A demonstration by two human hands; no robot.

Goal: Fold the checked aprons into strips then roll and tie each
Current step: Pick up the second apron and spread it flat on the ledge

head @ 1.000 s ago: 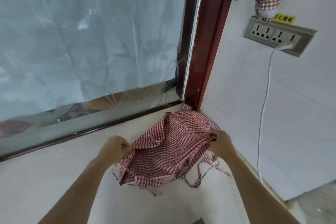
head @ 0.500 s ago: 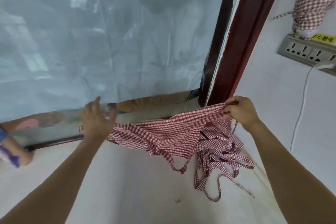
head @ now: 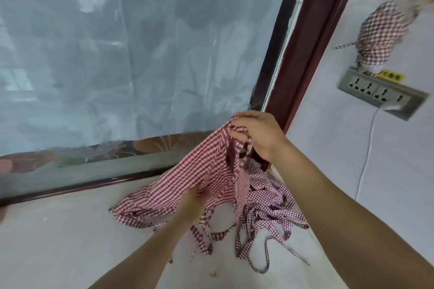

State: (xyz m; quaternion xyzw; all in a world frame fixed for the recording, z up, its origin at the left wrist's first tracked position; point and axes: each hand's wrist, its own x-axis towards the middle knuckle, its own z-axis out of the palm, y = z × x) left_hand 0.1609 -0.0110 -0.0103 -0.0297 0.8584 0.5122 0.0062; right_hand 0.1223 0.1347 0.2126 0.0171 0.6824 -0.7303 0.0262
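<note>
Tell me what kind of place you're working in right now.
Probably an indoor corner of a home or small shop: a pale counter below a plastic-covered window, a wall socket strip with a white cable plugged in, and a rolled checked apron resting above the sockets.

The left hand [head: 191, 204] has its fingers buried in the checked apron [head: 206, 171] (grip unreadable). The yellow label [head: 390, 76] is too blurred to read. The white cable [head: 366, 152] vanishes behind the right forearm.
</note>
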